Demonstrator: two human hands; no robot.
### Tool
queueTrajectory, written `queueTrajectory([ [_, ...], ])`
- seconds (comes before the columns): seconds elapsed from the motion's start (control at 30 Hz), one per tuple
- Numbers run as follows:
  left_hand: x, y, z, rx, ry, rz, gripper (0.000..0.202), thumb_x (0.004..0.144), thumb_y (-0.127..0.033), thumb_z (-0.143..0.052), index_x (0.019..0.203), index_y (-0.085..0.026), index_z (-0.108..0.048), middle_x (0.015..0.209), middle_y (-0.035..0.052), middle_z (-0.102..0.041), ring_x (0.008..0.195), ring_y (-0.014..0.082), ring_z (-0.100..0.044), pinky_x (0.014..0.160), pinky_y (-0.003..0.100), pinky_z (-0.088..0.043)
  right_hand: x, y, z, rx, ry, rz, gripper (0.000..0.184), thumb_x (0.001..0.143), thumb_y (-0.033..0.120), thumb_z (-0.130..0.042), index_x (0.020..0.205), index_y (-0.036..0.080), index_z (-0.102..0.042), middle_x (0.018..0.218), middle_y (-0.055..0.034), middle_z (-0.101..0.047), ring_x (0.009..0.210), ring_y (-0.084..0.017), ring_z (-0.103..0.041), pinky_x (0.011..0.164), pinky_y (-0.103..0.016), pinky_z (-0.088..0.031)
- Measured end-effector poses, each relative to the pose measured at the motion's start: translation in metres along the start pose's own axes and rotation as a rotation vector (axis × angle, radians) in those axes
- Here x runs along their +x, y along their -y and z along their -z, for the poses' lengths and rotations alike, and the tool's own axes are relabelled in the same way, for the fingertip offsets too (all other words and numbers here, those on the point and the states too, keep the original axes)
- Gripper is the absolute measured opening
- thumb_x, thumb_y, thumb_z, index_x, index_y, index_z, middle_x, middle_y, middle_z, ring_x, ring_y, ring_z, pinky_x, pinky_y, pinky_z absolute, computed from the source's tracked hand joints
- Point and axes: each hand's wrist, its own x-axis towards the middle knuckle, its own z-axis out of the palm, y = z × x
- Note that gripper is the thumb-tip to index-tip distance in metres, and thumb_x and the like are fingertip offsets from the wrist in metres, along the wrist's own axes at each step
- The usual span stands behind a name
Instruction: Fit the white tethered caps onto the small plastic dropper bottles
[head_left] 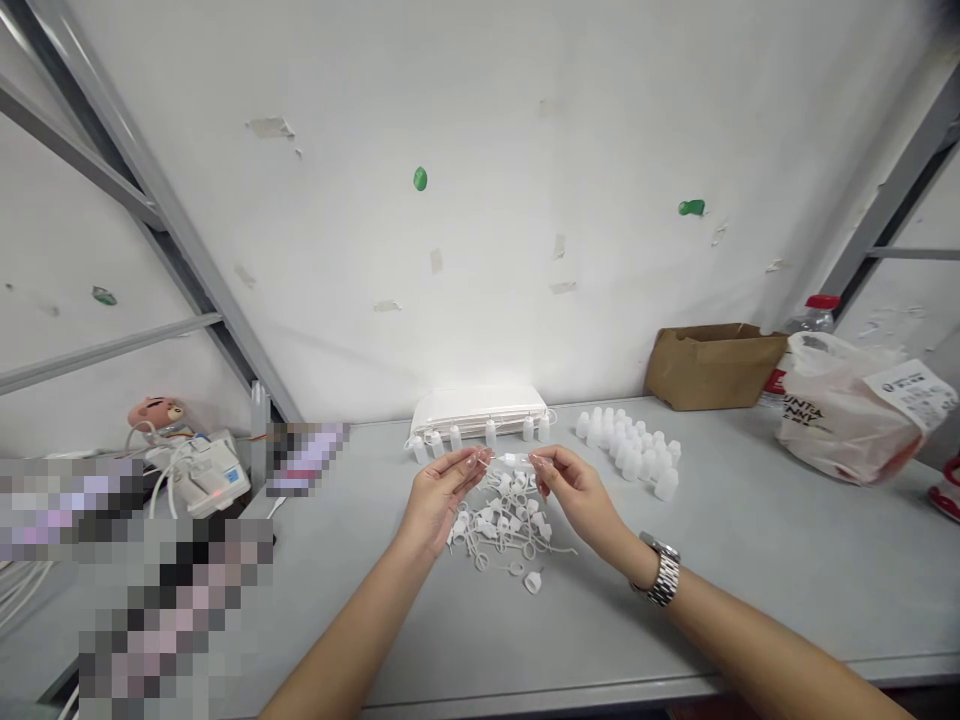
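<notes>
Both my hands are raised over the grey table, pinching one small white plastic bottle between them. My left hand grips its left end with closed fingertips. My right hand, with a metal watch on its wrist, pinches the right end. Below my hands lies a heap of several small white caps with loops. A group of several upright white bottles stands to the right of my hands. A short row of white bottles stands in front of a white tray-like box by the wall.
A brown cardboard box sits at the back right, beside a plastic bag and a red-capped bottle. At the left are a white device with cables, a pink toy and metal shelf frames.
</notes>
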Motion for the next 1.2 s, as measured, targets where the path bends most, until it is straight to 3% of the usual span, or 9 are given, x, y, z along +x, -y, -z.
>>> queueTrajectory([
  [0.2,-0.010,-0.005,-0.009,0.204,-0.032,-0.253,0.029,0.062,-0.024,-0.069,0.089,-0.015,-0.065,0.082,0.0080,-0.071,0.088,0.0221,-0.063,0.088,0.036,-0.043,-0.004,-0.006,0.000,-0.120,-0.037,0.116,0.024,0.083,0.042,-0.044,0.087,0.021,-0.056,0.068,-0.0014,-0.052,0.065,-0.015,-0.047,0.063,-0.028,-0.039],
  [0.33,-0.014,-0.006,-0.012,0.249,-0.019,-0.276,0.035,0.064,-0.024,-0.066,0.098,-0.016,-0.063,0.081,0.0076,-0.071,0.089,0.0222,-0.063,0.089,0.037,-0.043,-0.006,-0.004,0.000,-0.172,-0.029,0.169,0.022,0.084,0.039,-0.044,0.089,0.021,-0.056,0.072,-0.0026,-0.054,0.069,-0.016,-0.049,0.066,-0.029,-0.039],
  [0.5,-0.014,-0.004,-0.012,0.255,-0.003,-0.286,0.031,0.066,-0.024,-0.064,0.095,-0.015,-0.063,0.083,0.0083,-0.071,0.089,0.0221,-0.063,0.089,0.038,-0.043,-0.008,-0.003,-0.001,-0.180,-0.025,0.174,0.021,0.084,0.037,-0.044,0.089,0.020,-0.056,0.075,-0.0032,-0.056,0.069,-0.016,-0.050,0.066,-0.029,-0.039],
  [0.77,-0.010,-0.003,-0.010,0.186,-0.006,-0.244,0.024,0.062,-0.030,-0.069,0.079,-0.014,-0.067,0.079,0.0080,-0.071,0.079,0.0210,-0.064,0.080,0.036,-0.048,-0.008,-0.003,-0.001,-0.151,-0.062,0.201,0.021,0.085,0.037,-0.043,0.089,0.020,-0.055,0.072,-0.0023,-0.054,0.066,-0.015,-0.049,0.063,-0.027,-0.040],
  [1.2,-0.007,0.007,-0.006,-0.154,0.064,0.110,0.015,0.065,-0.024,-0.069,0.076,-0.015,-0.068,0.087,0.0057,-0.069,0.080,0.0134,-0.061,0.075,0.023,-0.045,-0.011,-0.003,-0.004,-0.235,-0.056,0.221,0.023,0.085,0.036,-0.042,0.090,0.019,-0.055,0.078,-0.0032,-0.058,0.071,-0.015,-0.053,0.066,-0.027,-0.043],
])
